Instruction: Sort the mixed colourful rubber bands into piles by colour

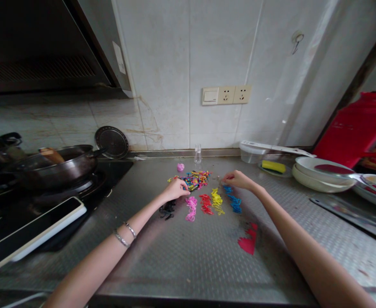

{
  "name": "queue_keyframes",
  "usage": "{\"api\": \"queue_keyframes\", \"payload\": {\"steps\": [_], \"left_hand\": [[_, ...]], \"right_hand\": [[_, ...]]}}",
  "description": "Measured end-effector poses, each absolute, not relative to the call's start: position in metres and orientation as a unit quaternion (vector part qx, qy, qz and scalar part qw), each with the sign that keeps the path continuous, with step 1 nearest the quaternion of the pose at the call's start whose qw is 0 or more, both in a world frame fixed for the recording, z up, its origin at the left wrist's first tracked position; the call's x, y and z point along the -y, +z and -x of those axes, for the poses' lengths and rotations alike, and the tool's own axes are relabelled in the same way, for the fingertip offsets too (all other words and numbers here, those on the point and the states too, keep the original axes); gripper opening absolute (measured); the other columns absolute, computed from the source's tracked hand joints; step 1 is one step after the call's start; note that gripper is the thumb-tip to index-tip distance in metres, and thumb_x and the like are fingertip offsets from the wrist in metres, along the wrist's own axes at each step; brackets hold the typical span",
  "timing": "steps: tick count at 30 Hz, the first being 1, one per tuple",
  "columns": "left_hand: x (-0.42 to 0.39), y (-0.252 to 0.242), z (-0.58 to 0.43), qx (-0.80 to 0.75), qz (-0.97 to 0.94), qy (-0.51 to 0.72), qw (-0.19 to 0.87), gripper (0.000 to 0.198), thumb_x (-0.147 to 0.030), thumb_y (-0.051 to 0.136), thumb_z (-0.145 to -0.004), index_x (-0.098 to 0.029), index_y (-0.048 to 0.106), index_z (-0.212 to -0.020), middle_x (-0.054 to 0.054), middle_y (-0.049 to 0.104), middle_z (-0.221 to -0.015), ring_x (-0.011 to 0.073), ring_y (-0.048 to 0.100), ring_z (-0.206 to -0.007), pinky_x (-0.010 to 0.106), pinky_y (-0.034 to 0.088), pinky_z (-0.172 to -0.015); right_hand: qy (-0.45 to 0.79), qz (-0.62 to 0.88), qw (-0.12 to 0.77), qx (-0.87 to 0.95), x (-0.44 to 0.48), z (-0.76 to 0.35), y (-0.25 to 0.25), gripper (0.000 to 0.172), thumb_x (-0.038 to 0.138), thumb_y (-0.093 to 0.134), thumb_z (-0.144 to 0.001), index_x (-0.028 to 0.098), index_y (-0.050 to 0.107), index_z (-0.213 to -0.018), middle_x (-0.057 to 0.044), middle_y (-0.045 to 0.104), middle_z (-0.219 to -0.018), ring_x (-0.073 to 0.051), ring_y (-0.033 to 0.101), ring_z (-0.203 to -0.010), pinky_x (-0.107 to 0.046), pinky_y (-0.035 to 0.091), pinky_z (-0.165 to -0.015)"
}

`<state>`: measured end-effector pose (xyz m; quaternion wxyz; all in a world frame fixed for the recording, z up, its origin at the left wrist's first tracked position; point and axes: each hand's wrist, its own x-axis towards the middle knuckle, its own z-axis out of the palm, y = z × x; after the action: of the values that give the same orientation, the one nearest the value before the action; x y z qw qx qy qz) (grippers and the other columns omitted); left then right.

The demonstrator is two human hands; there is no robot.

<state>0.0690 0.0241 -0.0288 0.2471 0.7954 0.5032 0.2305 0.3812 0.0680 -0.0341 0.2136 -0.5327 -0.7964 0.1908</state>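
A mixed heap of small coloured rubber bands (198,179) lies in the middle of the steel counter. My left hand (176,189) is at the heap's left edge, its fingertips drawn together among the bands; what they grip is too small to tell. Just above the blue rubber bands (235,203) is my right hand (238,179), thumb and finger pinched, their contents unclear. Sorted piles lie in a row nearer me: black bands (167,208), partly under my left wrist, pink bands (191,208), red bands (206,204) and yellow bands (217,201).
Behind the heap stand a small clear bottle (197,154) and a pink coil (180,167). A torn red piece (249,239) lies front right. At left are a pan (62,169) on the stove and a white-edged device (37,231); bowls (322,177) and a red jug (351,128) stand right.
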Motion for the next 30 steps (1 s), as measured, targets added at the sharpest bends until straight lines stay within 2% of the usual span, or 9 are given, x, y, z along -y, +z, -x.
{"api": "queue_keyframes", "payload": {"steps": [10,16,19,25,30], "left_hand": [[-0.019,-0.028,-0.074,-0.513,-0.804,0.222,0.205,0.027,-0.037,0.062,-0.062,-0.013,0.067,-0.073,-0.002,0.052,-0.050,0.0084,0.041,-0.046,0.021,0.025,-0.047],[-0.015,-0.030,-0.079,-0.525,-0.799,0.226,0.185,0.019,-0.024,0.054,-0.066,-0.013,0.068,-0.071,0.003,0.061,-0.059,0.0107,0.048,-0.052,0.020,0.029,-0.049],[-0.017,-0.031,-0.075,-0.517,-0.801,0.237,0.185,0.021,-0.027,0.054,-0.066,-0.012,0.069,-0.072,0.003,0.061,-0.059,0.0106,0.047,-0.052,0.020,0.030,-0.050],[-0.021,-0.014,-0.057,-0.493,-0.789,0.264,0.255,0.025,-0.029,0.055,-0.067,-0.008,0.067,-0.074,0.003,0.059,-0.058,0.0094,0.045,-0.051,0.020,0.031,-0.050],[-0.025,0.005,-0.032,-0.469,-0.779,0.233,0.343,0.027,-0.033,0.061,-0.064,-0.009,0.067,-0.074,0.001,0.057,-0.054,0.0085,0.044,-0.049,0.020,0.032,-0.049]], "right_hand": [[0.193,0.524,0.214,0.802,-0.061,-0.372,-0.030,0.027,0.028,0.050,-0.067,0.012,0.070,-0.078,-0.004,0.068,-0.070,-0.016,0.060,-0.063,-0.021,0.043,-0.057],[0.192,0.522,0.224,0.800,-0.058,-0.369,-0.029,0.025,0.026,0.050,-0.067,0.013,0.069,-0.076,-0.003,0.068,-0.068,-0.014,0.059,-0.061,-0.021,0.043,-0.057],[0.186,0.522,0.225,0.801,-0.058,-0.369,-0.028,0.025,0.025,0.050,-0.067,0.013,0.070,-0.077,-0.003,0.068,-0.069,-0.015,0.059,-0.063,-0.021,0.043,-0.058],[0.149,0.511,0.224,0.816,-0.058,-0.365,-0.028,0.027,0.024,0.047,-0.068,0.012,0.070,-0.077,-0.003,0.068,-0.071,-0.016,0.060,-0.066,-0.021,0.042,-0.059],[0.141,0.511,0.213,0.821,-0.058,-0.363,-0.029,0.027,0.024,0.046,-0.069,0.012,0.069,-0.076,-0.004,0.068,-0.070,-0.016,0.060,-0.066,-0.021,0.043,-0.059]]}}
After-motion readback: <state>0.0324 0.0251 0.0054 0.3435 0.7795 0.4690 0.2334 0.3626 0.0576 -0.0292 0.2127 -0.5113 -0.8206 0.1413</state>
